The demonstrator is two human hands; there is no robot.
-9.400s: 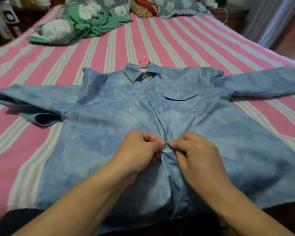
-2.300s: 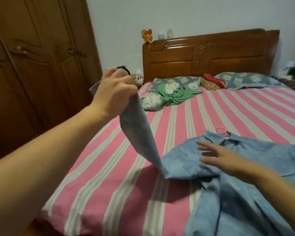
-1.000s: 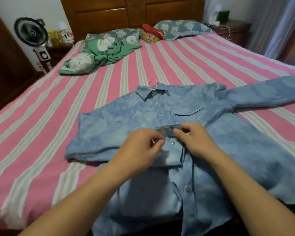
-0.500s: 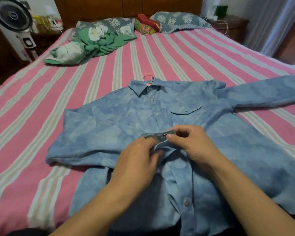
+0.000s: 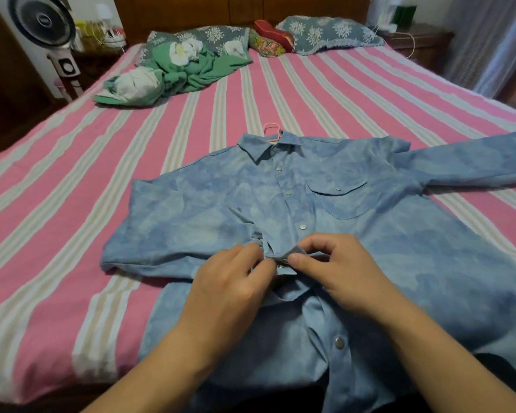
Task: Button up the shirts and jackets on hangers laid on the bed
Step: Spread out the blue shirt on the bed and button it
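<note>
Pink-and-white striped bedding covered the bed [image 5: 310, 93], with patterned pillows [image 5: 325, 32] and a crumpled green cloth [image 5: 191, 70] near the wooden headboard and a standing fan [image 5: 42, 23] off to the left. A pale blue shirt [image 5: 399, 248] lay face up near the foot of the bed, its collar toward the headboard and the pink hanger hook [image 5: 271, 131] poking out at the neck. Lying flat like this, the front placket was in easy reach, and the snaps down the chest [image 5: 288, 192] appeared fastened.

One sleeve [image 5: 167, 245] was folded across the body, which brought its cuff [image 5: 286, 259] to the middle where both hands could work on it; the other sleeve [image 5: 474, 162] stretched away to the right. The left hand [image 5: 236, 290] had its fingers curled and pinched one edge of the cuff, while the right hand [image 5: 337, 272] pinched the opposite flap between thumb and forefinger, holding the two edges close so a small metal snap between them could be lined up. By my judgement the cuff snap was the step in hand; a lower front snap [image 5: 339, 342] lay near the hem, and whether it was closed could not be told.
</note>
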